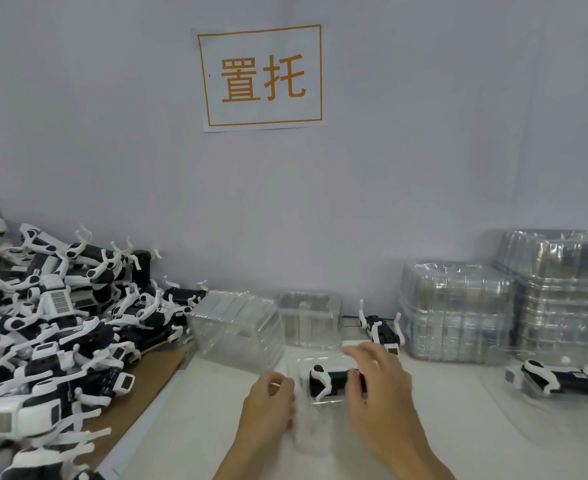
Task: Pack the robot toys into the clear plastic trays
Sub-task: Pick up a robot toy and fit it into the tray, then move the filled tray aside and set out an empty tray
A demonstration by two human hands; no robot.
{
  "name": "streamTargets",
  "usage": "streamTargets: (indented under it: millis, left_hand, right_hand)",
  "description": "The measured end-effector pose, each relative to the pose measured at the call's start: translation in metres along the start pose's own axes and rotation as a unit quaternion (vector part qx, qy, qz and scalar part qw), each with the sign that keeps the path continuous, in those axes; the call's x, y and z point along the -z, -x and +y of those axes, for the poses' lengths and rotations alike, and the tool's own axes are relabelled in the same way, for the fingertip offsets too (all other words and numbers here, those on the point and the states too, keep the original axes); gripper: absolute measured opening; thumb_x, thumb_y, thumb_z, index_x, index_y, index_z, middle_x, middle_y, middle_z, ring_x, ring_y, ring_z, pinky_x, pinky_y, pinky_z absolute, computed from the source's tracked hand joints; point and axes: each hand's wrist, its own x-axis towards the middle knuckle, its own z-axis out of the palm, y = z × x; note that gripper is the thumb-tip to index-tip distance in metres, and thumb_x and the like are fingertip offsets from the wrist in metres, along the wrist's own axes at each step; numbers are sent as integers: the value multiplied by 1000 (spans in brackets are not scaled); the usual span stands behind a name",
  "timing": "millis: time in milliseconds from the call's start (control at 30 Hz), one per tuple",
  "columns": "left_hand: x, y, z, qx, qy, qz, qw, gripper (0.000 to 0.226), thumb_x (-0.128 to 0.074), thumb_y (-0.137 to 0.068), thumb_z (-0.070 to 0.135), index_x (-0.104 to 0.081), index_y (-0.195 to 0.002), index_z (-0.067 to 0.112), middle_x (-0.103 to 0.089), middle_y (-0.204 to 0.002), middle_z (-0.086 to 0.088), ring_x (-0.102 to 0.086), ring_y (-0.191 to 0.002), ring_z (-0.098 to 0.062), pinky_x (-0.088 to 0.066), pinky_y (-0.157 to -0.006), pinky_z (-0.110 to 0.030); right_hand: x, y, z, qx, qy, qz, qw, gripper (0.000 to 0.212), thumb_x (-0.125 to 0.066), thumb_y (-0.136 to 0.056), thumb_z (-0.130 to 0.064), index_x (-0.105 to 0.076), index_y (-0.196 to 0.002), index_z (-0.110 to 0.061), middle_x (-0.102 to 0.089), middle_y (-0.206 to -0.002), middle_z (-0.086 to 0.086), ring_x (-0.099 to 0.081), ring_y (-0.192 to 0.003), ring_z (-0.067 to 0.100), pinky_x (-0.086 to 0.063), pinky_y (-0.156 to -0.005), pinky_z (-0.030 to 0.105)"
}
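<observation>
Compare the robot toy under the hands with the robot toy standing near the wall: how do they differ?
The robot toy under the hands lies on its side in a clear tray; the robot toy near the wall lies loose on the table with its legs up. The right hand holds the first; nothing touches the second. Both are black and white.

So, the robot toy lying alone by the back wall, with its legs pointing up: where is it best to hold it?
Grip the black body of the upturned robot toy across its sides, between the front and rear legs, coming from above. Its thin white legs stick up and look fragile, while the body is a solid block. The right hand is nearest.
</observation>
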Motion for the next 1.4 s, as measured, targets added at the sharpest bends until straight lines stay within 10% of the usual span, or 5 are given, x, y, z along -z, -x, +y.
streamTargets:
  millis: [167,267,500,1200,1400]
  left_hand:
    - [-9,6,-3,-42,-69,-147,986,31,-42,-102,17,-72,-96,21,-69,-81,19,-64,-80,2,-49,-70,-13]
    - [-10,1,-6,-77,-111,-118,984,36,-39,-98,8,-72,-105,19,-67,-105,17,-59,-105,-3,-48,-94,-24]
    - [-3,-4,-7,-93,-75,-3,993,32,-48,-94,4,-70,-98,27,-65,-108,19,-61,-94,1,-49,-73,-13]
    - [3,-16,-10,-150,-37,84,984,28,-55,-92,-1,-62,-108,22,-57,-117,3,-59,-96,-14,-42,-72,-16]
    - [6,-41,-11,-110,44,170,978,37,-63,-91,5,-43,-119,19,-45,-128,-2,-50,-112,-24,-39,-88,-33]
  right_hand:
    - [-18,7,-10,86,56,-168,980,41,-40,-96,-39,-53,-133,-47,-42,-139,-30,-28,-131,-5,-17,-100,29]
    - [-19,7,-1,44,125,-216,967,46,-37,-99,-38,-37,-145,-47,-41,-144,-26,-28,-134,7,-21,-99,33]
    - [2,-5,11,-14,175,-43,984,42,-51,-93,-33,-54,-134,-41,-46,-136,-13,-36,-132,13,-25,-105,38]
    - [29,-13,45,-166,255,8,953,41,-58,-95,-33,-54,-135,-40,-56,-131,-13,-46,-122,16,-35,-96,36]
    - [10,-7,20,0,-6,-34,999,34,-52,-95,-13,-65,-122,-29,-52,-116,-19,-50,-109,0,-37,-93,13]
